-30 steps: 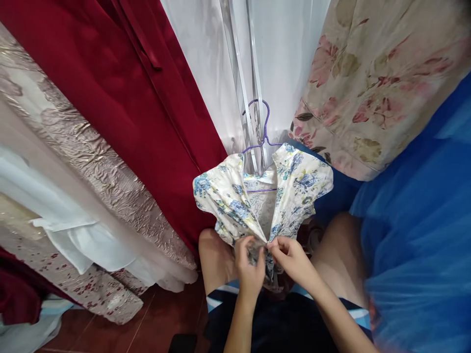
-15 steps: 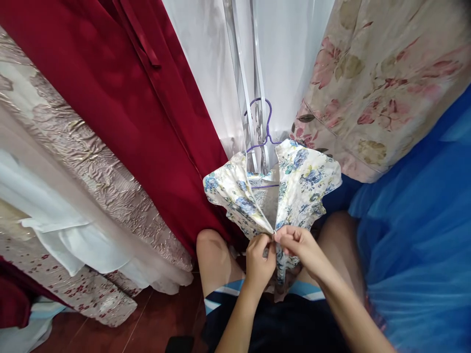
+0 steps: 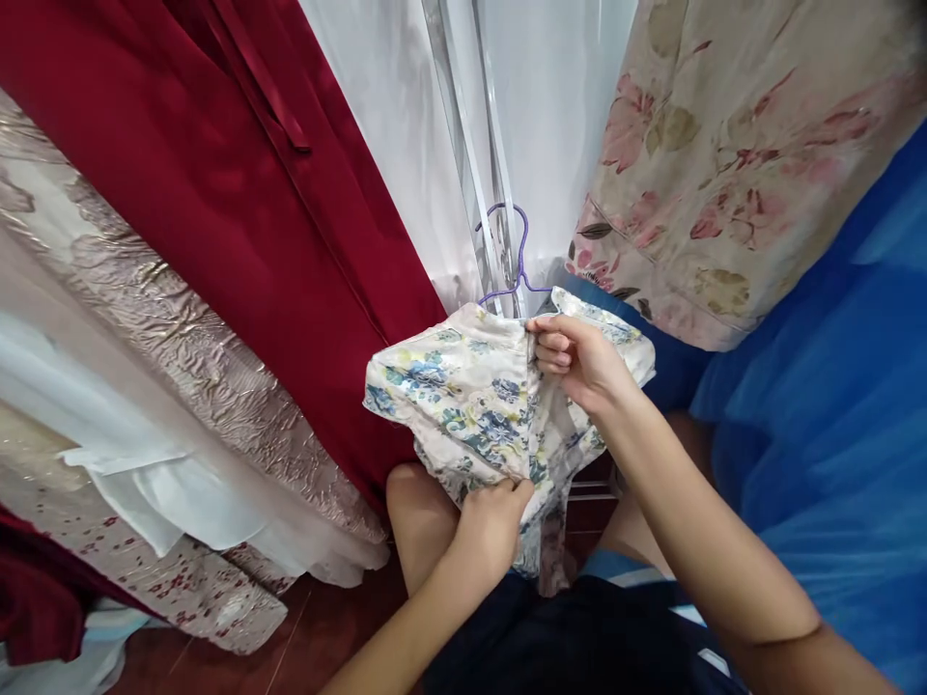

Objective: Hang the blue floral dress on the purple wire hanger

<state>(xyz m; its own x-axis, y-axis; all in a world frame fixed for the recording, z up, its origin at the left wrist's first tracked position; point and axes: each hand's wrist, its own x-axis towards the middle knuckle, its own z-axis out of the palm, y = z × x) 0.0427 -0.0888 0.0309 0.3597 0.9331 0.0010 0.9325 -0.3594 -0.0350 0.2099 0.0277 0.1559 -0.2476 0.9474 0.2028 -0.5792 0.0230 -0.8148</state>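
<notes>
A white dress [image 3: 463, 386] with blue and yellow flowers and short flared sleeves hangs on a purple hanger [image 3: 519, 275] in front of my knees. A zipper seam [image 3: 529, 405] runs down its middle, with the edges together up to the neckline. At the top of this seam, my right hand [image 3: 579, 362] pinches the zipper; the small pull is hidden by the fingers. Lower on the same seam, my left hand [image 3: 492, 526] is closed on the dress fabric. The lower part of the dress drops between my legs and is partly hidden.
Long garments hang all around: a dark red one [image 3: 238, 212] at left, white cloth [image 3: 391, 125] with glossy ribbons [image 3: 463, 125] behind the hanger, a beige floral one [image 3: 695, 183] and blue tulle [image 3: 826, 434] at right. Red tiles [image 3: 325, 627] show below.
My right hand has moved up the seam to the neckline, and the V-shaped opening has closed. My left hand stays low, gripping the fabric a little further down and left.
</notes>
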